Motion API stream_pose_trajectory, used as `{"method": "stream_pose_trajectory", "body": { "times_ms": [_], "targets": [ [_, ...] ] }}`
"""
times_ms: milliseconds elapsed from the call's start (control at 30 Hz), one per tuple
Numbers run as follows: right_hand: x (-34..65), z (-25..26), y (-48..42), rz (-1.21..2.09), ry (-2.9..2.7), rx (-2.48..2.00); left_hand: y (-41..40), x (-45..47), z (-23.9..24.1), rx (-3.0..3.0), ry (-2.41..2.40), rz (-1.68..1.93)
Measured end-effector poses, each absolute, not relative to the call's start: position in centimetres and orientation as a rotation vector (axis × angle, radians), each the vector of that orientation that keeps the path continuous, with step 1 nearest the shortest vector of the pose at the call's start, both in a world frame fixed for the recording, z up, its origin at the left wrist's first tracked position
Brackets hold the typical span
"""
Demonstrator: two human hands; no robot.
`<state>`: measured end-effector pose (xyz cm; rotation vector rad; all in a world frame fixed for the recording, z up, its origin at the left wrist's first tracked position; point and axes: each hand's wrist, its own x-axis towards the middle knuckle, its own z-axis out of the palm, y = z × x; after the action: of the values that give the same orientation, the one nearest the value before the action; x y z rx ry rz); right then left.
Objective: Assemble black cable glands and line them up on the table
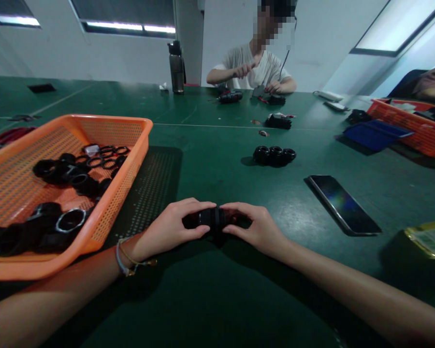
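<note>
Black fitting (217,218): one, short and tubular, a raised collar at mid-length; lying crosswise between the hands, on or just above the near part of the worktop (210,166).
Left hand (176,221): fingers and thumb drawn together in a pinch, gripping the left end; bracelets at the wrist.
Right hand (257,224): fingers and thumb likewise pinched on the right end.
Orange basket (142,140): perforated, toward the near left corner; contains black rings (102,156) and black pipe parts (83,183).
Three-lobed black piece (275,155): beyond the right hand, toward the far edge.
Phone (344,204): flat, screen up, right of the hands.
Blue tray (379,135): against a second orange basket (409,125), toward the far right corner.
Bottle (176,67): upright, near the far edge.
Power drill (230,97): on its side, near the far edge, before a seated co-worker (253,63).
</note>
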<state>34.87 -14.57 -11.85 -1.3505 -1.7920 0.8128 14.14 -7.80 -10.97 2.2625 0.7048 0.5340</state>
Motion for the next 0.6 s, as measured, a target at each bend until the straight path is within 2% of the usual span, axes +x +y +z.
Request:
{"method": "stream_pose_trajectory", "body": {
  "times_ms": [600],
  "targets": [
    [34.96,-11.71,-14.62,0.708,-1.871,-1.353,-7.72,14.11,-11.02,2.258,0.699,0.521]
  ]
}}
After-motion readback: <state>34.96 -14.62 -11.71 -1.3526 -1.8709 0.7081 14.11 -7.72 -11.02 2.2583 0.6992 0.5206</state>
